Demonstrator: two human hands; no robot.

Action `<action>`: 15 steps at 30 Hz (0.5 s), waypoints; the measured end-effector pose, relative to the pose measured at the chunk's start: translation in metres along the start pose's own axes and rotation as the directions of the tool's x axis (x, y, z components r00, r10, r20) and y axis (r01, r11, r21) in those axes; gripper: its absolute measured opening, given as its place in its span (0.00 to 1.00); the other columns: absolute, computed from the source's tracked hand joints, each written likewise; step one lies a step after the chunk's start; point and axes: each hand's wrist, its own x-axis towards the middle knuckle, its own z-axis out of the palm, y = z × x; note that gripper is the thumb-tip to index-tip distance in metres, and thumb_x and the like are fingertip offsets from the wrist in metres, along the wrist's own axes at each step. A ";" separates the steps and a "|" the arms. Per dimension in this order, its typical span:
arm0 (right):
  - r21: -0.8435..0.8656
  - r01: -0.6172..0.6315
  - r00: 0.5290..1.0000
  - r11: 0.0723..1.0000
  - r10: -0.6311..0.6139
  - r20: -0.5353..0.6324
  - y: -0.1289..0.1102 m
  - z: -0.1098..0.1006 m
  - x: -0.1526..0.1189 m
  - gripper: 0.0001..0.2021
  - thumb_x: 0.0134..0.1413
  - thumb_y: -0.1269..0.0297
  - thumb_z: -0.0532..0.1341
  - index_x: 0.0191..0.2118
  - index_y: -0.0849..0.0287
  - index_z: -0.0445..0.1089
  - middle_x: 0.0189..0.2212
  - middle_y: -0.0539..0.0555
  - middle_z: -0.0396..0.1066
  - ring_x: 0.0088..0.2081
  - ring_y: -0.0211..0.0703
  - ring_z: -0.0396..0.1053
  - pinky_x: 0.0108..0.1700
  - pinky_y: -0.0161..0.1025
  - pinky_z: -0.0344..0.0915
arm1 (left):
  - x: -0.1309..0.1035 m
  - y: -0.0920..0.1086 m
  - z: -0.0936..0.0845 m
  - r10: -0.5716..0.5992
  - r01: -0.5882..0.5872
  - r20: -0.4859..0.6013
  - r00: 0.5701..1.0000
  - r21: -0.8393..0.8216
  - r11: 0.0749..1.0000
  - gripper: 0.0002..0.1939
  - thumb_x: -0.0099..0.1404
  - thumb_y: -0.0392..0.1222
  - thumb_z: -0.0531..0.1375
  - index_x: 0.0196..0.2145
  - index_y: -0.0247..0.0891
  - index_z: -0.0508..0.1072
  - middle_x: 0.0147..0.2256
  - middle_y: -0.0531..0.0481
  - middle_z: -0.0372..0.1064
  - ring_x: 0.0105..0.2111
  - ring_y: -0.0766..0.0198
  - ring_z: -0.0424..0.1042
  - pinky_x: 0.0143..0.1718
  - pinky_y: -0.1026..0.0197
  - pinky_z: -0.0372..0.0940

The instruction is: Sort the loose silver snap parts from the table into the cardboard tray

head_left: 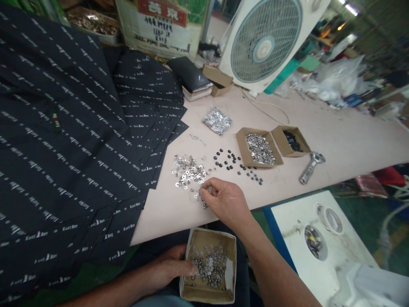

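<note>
A small open cardboard box [230, 294] with many metal pieces inside sits at the lap, below the table edge. My left hand [174, 266] grips its left wall, thumb over the rim. Over the table's front edge, my right hand [220, 199] is closed with thumb and fingertips together, beside a loose pile of silver metal pieces [190, 170]; what it pinches is too small to name. A few pieces lie right under its fingers. Black round pieces [227, 162] are scattered to the right of the pile.
Dark printed fabric [70, 140] covers the left side. Farther right stand a box of silver pieces [260, 149], a box of black pieces [294, 143] and a metal tool [311, 167]. Behind are a bag of pieces [217, 121] and a fan [265, 47].
</note>
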 end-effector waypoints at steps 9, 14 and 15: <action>0.918 -0.252 0.963 0.308 0.179 0.204 0.019 -0.016 0.000 0.11 0.50 0.59 0.66 0.31 0.56 0.63 0.28 0.47 0.63 0.23 0.33 0.50 0.23 0.35 0.43 | -0.001 0.006 0.004 -0.041 0.042 -0.025 0.999 0.040 0.998 0.34 0.55 0.50 0.69 0.57 0.30 0.76 0.52 0.35 0.76 0.54 0.40 0.75 0.56 0.48 0.67; 0.912 -0.293 0.951 0.288 0.185 0.247 0.023 -0.015 0.005 0.11 0.47 0.62 0.65 0.38 0.56 0.67 0.30 0.48 0.66 0.24 0.34 0.52 0.22 0.34 0.45 | 0.001 0.005 0.003 -0.035 0.035 -0.015 0.999 0.020 0.999 0.33 0.55 0.49 0.69 0.57 0.31 0.76 0.51 0.36 0.77 0.54 0.41 0.75 0.56 0.48 0.67; 0.862 -0.288 0.955 0.416 0.193 0.225 0.021 -0.014 0.006 0.11 0.48 0.61 0.64 0.38 0.56 0.69 0.28 0.48 0.65 0.23 0.34 0.52 0.22 0.35 0.46 | 0.001 0.005 0.002 -0.033 0.033 -0.013 0.999 0.018 0.999 0.33 0.55 0.49 0.69 0.57 0.31 0.76 0.51 0.36 0.77 0.54 0.41 0.75 0.56 0.48 0.67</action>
